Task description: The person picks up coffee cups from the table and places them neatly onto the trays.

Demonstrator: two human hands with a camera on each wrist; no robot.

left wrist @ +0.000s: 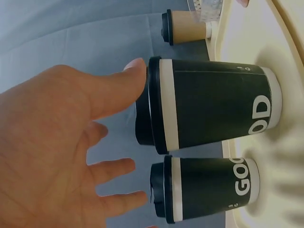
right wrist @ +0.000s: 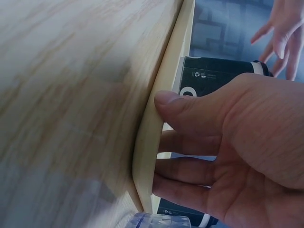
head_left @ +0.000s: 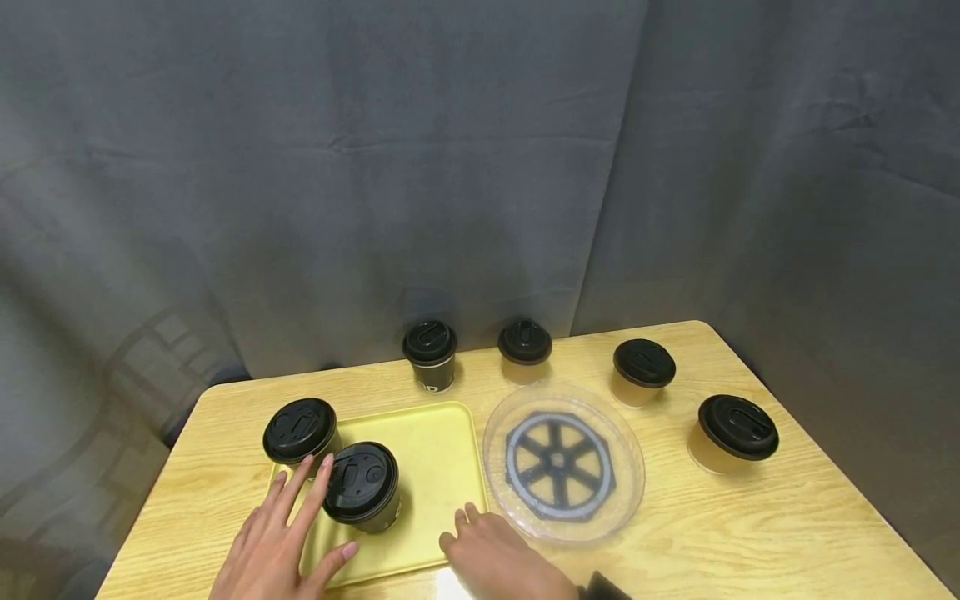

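Bearing two black cups [head_left: 363,479], a third [head_left: 433,372] at the worktop's [head_left: 757,542] back edge, the yellow tray [head_left: 442,454] is pinched by the right hand [head_left: 501,552], left hand [head_left: 277,537] spread.

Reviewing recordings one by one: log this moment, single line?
left hand: spread by two lidded cups | right hand: holds tray | cups: on tray

And there's the lettering: white capitals "OD" on the nearer dark cup [left wrist: 213,104], "GOO" on the farther dark cup [left wrist: 206,187]! Right wrist view, a recycling sign beside tiny, unreadable print on a black cup [right wrist: 216,71]. Head view, a "D" low on the back cup [head_left: 433,375].
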